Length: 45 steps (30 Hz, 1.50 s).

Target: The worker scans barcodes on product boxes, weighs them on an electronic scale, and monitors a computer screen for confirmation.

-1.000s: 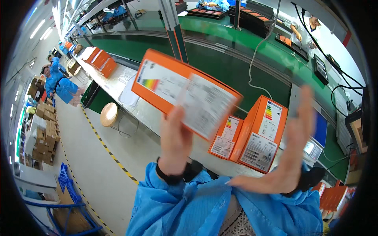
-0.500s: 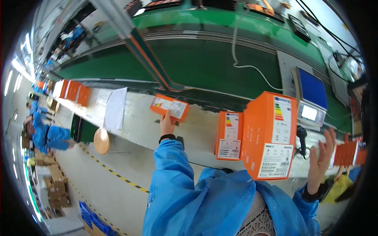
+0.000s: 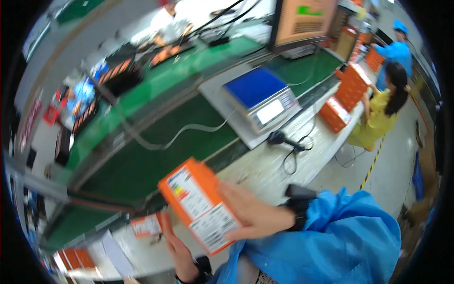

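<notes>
An orange cardboard box (image 3: pixel 201 208) with white printed labels stands tilted in view in front of my body. My right hand (image 3: pixel 257 210) is on its right side, thumb on the label face and fingers along the edge, somewhat blurred. Close by the box's left side is my left hand (image 3: pixel 178 253), fingers stretched out and apart from the thumb; whether it touches the box I cannot tell. Just beyond those fingertips, a small orange box (image 3: pixel 145 226) with a white label lies on the pale worktable (image 3: pixel 255 173).
A weighing scale with a blue plate (image 3: pixel 257 87) stands ahead, a black handheld scanner (image 3: pixel 281 138) with its cable in front. Further right are stacked orange boxes (image 3: pixel 351 90) beside a person in yellow (image 3: pixel 378 120). Orange boxes (image 3: pixel 75 259) and white paper (image 3: pixel 117 255) lie lower left.
The view has swung right. My left hand has left the small orange box and come beside the larger one. My right hand has moved from the air onto that larger box.
</notes>
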Each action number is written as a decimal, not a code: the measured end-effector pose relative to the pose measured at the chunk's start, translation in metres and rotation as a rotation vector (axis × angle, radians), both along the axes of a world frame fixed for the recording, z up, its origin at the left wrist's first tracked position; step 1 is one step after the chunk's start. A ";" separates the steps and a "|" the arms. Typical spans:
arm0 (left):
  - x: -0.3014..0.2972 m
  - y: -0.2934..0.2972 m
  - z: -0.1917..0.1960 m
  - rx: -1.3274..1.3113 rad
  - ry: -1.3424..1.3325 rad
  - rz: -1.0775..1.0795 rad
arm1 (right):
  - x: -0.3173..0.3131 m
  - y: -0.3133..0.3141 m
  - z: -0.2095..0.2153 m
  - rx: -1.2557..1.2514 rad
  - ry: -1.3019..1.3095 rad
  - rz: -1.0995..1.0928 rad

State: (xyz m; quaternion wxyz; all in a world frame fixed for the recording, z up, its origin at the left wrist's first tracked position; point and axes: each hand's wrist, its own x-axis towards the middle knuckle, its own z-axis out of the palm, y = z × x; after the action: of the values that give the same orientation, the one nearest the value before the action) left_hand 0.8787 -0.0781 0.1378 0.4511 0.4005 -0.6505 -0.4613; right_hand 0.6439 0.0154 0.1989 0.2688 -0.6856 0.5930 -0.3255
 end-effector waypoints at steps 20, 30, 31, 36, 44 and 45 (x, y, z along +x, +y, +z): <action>-0.271 0.119 0.023 -0.031 0.028 0.113 | -0.282 0.048 -0.094 -0.044 -0.366 -0.055; -0.368 0.089 0.010 0.485 0.588 -0.010 | -0.423 0.035 -0.109 -0.323 -0.122 -0.463; -0.370 0.085 0.006 0.449 0.555 -0.023 | -0.419 0.030 -0.118 -0.138 -0.117 -0.425; -0.385 0.053 -0.007 0.431 0.542 0.062 | -0.367 0.023 -0.196 0.260 0.112 -0.331; -0.439 -0.031 -0.029 0.478 0.447 -0.115 | -0.347 0.014 -0.277 0.432 -0.073 -0.395; -0.450 -0.042 -0.035 0.485 0.454 -0.171 | -0.348 0.014 -0.279 0.424 -0.053 -0.435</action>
State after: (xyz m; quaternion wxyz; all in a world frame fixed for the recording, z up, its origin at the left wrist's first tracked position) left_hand 0.4291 -0.1203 0.1025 0.4358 0.3274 -0.4363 -0.7159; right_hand 0.2957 0.0296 -0.0801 0.3451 -0.4624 0.7735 -0.2623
